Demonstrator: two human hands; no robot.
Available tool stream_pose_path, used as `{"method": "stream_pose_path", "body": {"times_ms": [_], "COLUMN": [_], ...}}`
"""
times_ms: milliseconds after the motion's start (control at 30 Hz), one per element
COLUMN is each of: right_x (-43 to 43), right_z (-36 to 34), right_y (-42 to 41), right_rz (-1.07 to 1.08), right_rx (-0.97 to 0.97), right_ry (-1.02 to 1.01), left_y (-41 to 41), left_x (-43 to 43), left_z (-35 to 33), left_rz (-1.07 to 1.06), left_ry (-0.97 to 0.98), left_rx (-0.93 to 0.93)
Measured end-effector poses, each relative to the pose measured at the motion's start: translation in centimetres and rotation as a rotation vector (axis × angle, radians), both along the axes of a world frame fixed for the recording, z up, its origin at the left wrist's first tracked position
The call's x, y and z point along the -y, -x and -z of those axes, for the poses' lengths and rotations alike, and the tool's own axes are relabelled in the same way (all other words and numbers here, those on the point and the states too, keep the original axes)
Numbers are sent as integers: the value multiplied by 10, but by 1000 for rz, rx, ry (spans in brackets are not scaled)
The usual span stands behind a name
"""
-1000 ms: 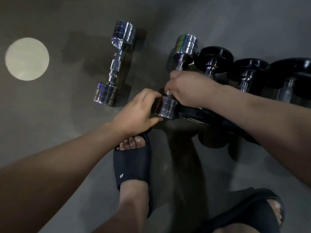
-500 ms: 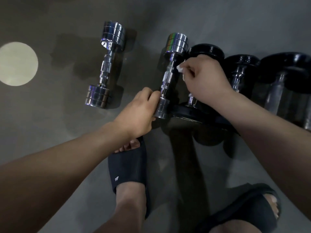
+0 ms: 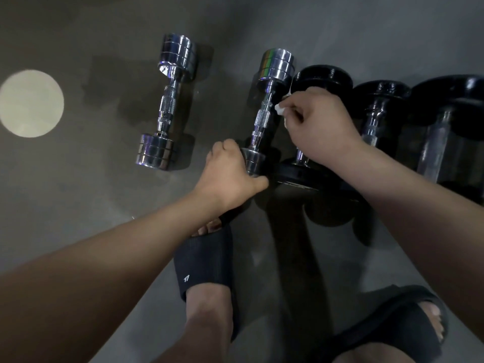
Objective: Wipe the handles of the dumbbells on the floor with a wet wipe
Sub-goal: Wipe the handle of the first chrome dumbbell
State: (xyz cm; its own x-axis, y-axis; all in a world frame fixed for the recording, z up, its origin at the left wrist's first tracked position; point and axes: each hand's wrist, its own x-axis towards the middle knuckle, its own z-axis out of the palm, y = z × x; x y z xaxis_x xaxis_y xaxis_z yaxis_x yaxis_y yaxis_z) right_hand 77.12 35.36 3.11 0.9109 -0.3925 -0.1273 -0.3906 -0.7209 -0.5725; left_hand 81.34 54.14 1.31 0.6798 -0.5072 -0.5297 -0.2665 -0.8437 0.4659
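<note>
Two chrome dumbbells lie on the grey floor. The left chrome dumbbell point(image 3: 167, 103) lies alone. My left hand point(image 3: 230, 174) grips the near head of the second chrome dumbbell point(image 3: 264, 116). My right hand point(image 3: 319, 127) pinches a small crumpled white wet wipe point(image 3: 279, 109) just to the right of that dumbbell's knurled handle, close to it. To the right stand a black dumbbell point(image 3: 319, 79), partly hidden behind my right hand, another black dumbbell point(image 3: 377, 111) and a larger one point(image 3: 450, 119).
A round pale spot of light point(image 3: 31, 103) lies on the floor at the left. My two feet in black slides point(image 3: 204, 265) point(image 3: 392, 326) stand close below the dumbbells. Dark shadows fall under the black dumbbells.
My right hand has moved off the chrome dumbbell's near end, up along its handle, and now sits beside the handle with the wipe showing. My left hand has kept hold of the near head.
</note>
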Motion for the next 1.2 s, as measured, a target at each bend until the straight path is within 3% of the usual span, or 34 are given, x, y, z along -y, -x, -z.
{"method": "stream_pose_path", "body": {"times_ms": [100, 267, 467, 700, 867, 1033, 1133, 1200], "right_x": [-2, -7, -22, -34, -49, -21, -43, -45], "right_z": [0, 1, 4, 20, 16, 23, 19, 15], "right_y": [0, -4, -15, -42, -44, -55, -43, -39], "right_rz": [3, 18, -19, -38, -450, -166, -471, -555], "right_rx": [8, 33, 36, 16, -111, -85, -114, -123], "right_ry": [-6, -31, -46, 19, 21, 158, 108, 61], "left_y": [-8, -32, -18, -23, -24, -12, -12, -12], "left_x": [-1, -18, -23, -27, -27, -25, -25, -25], "left_z": [0, 5, 11, 18, 19, 22, 20, 20], "left_rz": [-87, -9, 55, -12, 23, -17, -34, -36], "left_ry": [-39, -74, -3, -54, -46, -45, -21, -9], "left_rx": [4, 298, 472, 347, 323, 380, 353, 349]}}
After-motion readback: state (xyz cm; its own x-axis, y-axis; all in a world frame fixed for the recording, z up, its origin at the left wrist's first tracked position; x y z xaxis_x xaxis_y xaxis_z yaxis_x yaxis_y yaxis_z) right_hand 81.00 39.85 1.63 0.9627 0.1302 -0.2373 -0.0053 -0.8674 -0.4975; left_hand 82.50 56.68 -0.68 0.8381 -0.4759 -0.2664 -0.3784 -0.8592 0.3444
